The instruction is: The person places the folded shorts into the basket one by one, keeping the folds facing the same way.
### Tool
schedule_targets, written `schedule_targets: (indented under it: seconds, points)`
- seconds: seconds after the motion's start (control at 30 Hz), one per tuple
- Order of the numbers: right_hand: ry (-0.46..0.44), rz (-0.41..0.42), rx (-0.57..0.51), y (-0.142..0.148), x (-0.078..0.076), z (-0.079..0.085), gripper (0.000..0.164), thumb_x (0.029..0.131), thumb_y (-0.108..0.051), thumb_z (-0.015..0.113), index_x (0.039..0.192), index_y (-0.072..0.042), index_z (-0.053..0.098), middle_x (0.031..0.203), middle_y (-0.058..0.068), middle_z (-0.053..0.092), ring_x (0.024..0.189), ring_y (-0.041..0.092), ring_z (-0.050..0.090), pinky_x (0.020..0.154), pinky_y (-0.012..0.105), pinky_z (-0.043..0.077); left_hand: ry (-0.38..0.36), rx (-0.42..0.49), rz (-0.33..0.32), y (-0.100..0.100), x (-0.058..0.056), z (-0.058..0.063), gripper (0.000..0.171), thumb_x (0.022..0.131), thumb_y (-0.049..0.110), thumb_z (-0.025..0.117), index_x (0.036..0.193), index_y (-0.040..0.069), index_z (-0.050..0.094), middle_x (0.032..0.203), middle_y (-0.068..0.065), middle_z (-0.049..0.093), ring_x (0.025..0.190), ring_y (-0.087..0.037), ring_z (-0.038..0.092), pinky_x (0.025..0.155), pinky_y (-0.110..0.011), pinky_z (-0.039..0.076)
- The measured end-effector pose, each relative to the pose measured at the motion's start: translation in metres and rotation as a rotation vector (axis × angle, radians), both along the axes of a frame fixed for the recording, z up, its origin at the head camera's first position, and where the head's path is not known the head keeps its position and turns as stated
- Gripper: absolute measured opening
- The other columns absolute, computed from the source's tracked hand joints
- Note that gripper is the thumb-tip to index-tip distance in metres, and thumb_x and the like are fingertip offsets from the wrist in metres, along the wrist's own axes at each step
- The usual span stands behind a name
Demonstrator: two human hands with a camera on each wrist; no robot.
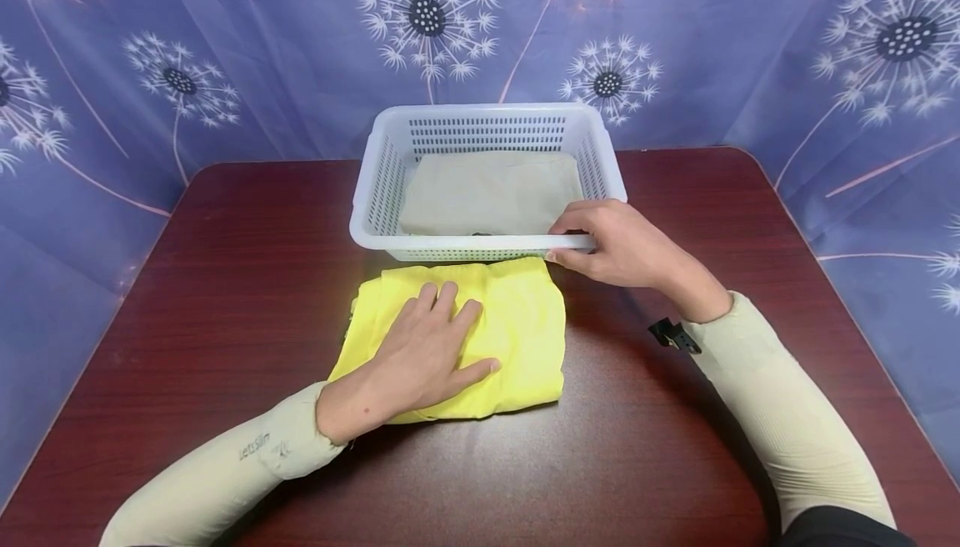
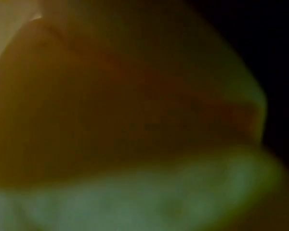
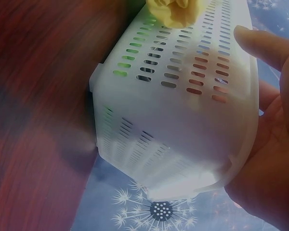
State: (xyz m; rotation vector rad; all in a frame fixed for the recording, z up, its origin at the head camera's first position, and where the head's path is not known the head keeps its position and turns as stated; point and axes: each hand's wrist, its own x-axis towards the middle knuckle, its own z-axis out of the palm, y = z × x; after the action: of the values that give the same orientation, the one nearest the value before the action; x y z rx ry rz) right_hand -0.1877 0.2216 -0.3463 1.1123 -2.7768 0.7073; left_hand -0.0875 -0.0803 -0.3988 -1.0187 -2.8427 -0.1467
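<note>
A folded yellow cloth (image 1: 525,330) lies on the table in front of a white plastic basket (image 1: 480,112). My left hand (image 1: 423,355) rests on the cloth, palm down, its fingers spread. At the basket's near right corner, my right hand (image 1: 618,245) grips the rim, thumb outside and fingers inside. Inside the basket is a folded pale grey cloth (image 1: 491,193). The right wrist view shows the slotted basket wall (image 3: 168,110) close up, with the thumb (image 3: 260,43) along its outer side. The left wrist view is dark and blurred.
The dark red wooden table (image 1: 247,280) has rounded far corners. Behind it and along both sides hangs a blue curtain (image 1: 285,47) printed with dandelions. A small black device (image 1: 675,336) sits at my right sleeve cuff.
</note>
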Motion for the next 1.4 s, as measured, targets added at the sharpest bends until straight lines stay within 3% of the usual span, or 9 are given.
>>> schedule_targets:
  seconds: [0.53, 1.4]
  points:
    - [-0.007, -0.001, 0.001, 0.0000, 0.0001, -0.0004, 0.010, 0.092, -0.020, 0.084, 0.100, -0.017, 0.079, 0.091, -0.008, 0.069, 0.076, 0.009, 0.057, 0.071, 0.034, 0.049, -0.016, 0.006, 0.020, 0.0042, -0.0041, -0.0009, 0.062, 0.092, 0.067, 0.069, 0.114, 0.010, 0.058, 0.100, -0.009, 0.044, 0.091, -0.029, 0.042, 0.064, -0.032, 0.038]
    - [-0.006, -0.001, 0.008, 0.0003, 0.0002, -0.0006, 0.009, 0.093, -0.023, 0.082, 0.099, -0.018, 0.079, 0.091, -0.009, 0.069, 0.077, 0.010, 0.059, 0.073, 0.034, 0.049, -0.089, -0.009, 0.031, 0.0021, -0.0056, 0.0015, 0.067, 0.094, 0.069, 0.067, 0.127, 0.012, 0.058, 0.109, -0.009, 0.046, 0.099, -0.029, 0.041, 0.070, -0.032, 0.040]
